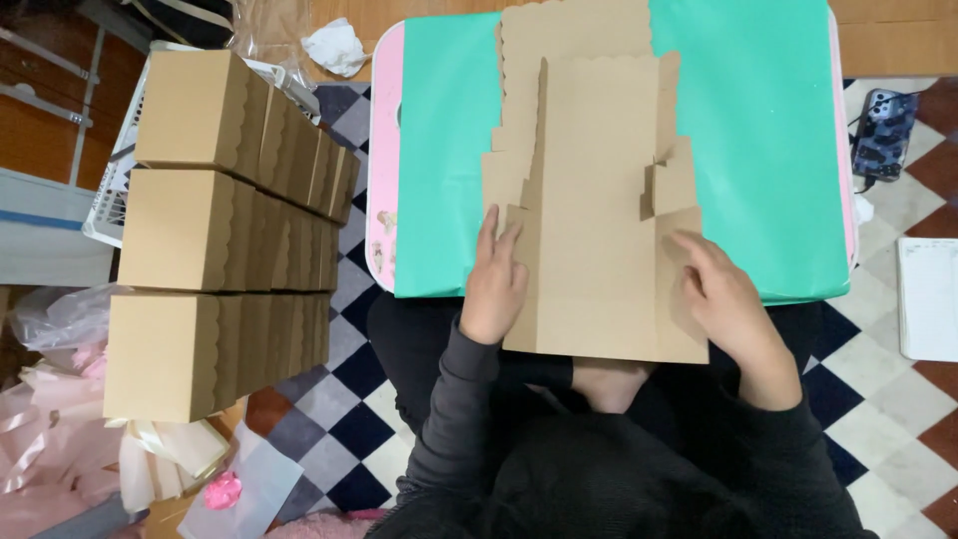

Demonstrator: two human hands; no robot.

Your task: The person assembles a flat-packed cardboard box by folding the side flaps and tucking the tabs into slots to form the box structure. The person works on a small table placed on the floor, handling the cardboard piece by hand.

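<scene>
one flat cardboard box blank [599, 200] is seen on the worktop [768, 150], and three rows of folded brown boxes [225, 240] are stacked to the left on the floor; one phone [884, 133] and one white notebook [928, 297] lie to the right. two hands are counted. the worktop is covered by a green sheet [449, 180] with a pink edge showing at its left side, and it is set low over a floor [344, 399] of dark, grey and white checked tiles. a white crumpled tissue [335, 46] is seen near the top, and pink ribbon and clear wrapping [60, 419] are heaped at the lower left. the blank is plain brown, with scalloped edges, side flaps partly raised along its creases, and its near end hanging over the worktop edge above the lap. the left hand [495, 284] is laid flat with fingers pressed together against the left flap. the right hand [726, 299] is curled over the right flap, fingers bent on the card
</scene>
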